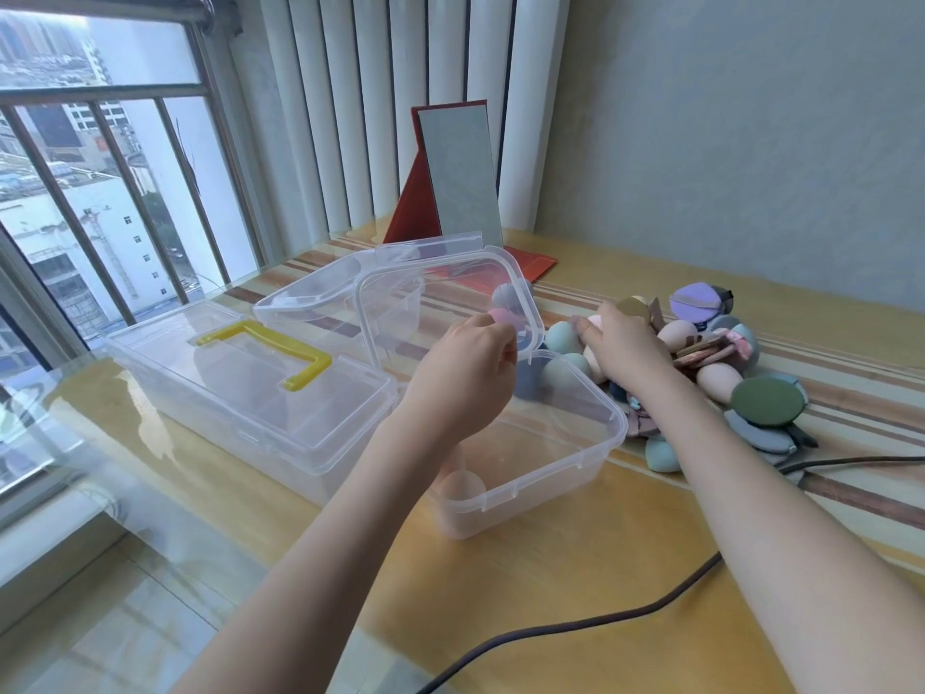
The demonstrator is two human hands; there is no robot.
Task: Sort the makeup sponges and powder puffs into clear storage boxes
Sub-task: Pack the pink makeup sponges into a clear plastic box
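Right in the middle of the frame, the left hand point(473, 363) pinches a pink sponge point(499, 314) over the open clear box point(575, 463), which already has a peach sponge point(461, 485) in its near corner. Just right of that, the right hand point(623, 343) curls its fingers round something in the pile of sponges and puffs point(711, 363). Over at center left sits a closed box with a yellow handle point(270, 355).

On the tabletop point(575, 568) the open box point(550, 458) sits in the middle, its lid point(445, 298) standing up behind it; sponges point(463, 485) lie in the box; the shut box point(250, 388) with a handle point(265, 353) lies to its left; a third box point(320, 298) is behind; the pile of sponges and puffs point(711, 363) lies to the right; the mirror point(458, 177) stands at the back; a cable point(575, 628) runs across the front.
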